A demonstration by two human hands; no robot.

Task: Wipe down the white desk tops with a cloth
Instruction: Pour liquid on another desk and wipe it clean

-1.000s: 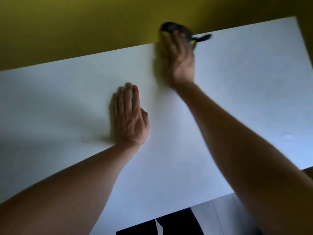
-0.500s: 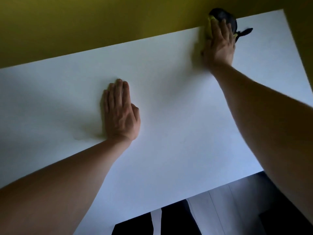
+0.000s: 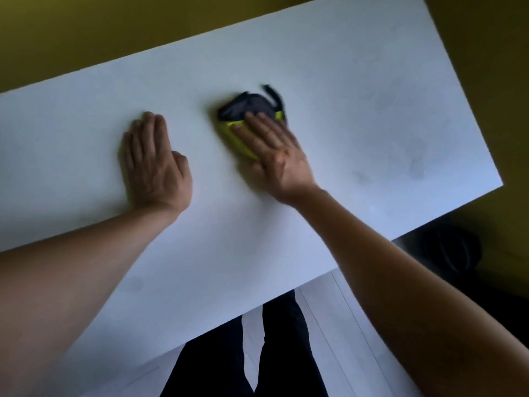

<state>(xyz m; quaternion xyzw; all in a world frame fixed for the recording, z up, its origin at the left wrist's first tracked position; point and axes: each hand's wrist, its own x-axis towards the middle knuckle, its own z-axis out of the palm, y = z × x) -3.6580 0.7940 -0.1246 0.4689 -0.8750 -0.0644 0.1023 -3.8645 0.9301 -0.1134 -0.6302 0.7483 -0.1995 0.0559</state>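
A white desk top (image 3: 357, 81) fills most of the view and runs along a yellow wall. My right hand (image 3: 274, 150) presses flat on a bunched cloth (image 3: 246, 113), dark grey on top with a bright yellow-green side, near the middle of the desk. The fingers lie over the cloth's near half; a dark strap sticks out at its far right. My left hand (image 3: 154, 164) rests flat on the desk, palm down, fingers together, a hand's width left of the cloth and holding nothing.
The yellow wall (image 3: 114, 30) borders the desk's far edge and right end. Faint grey smudges (image 3: 412, 164) mark the desk's right part. Below the near edge are my dark trouser legs (image 3: 286, 348), a pale floor and a dark round object (image 3: 455, 250) at the right.
My right hand has drawn the cloth from the desk's far edge by the wall back toward the middle, closer to my left hand. The left hand has stayed flat in place.
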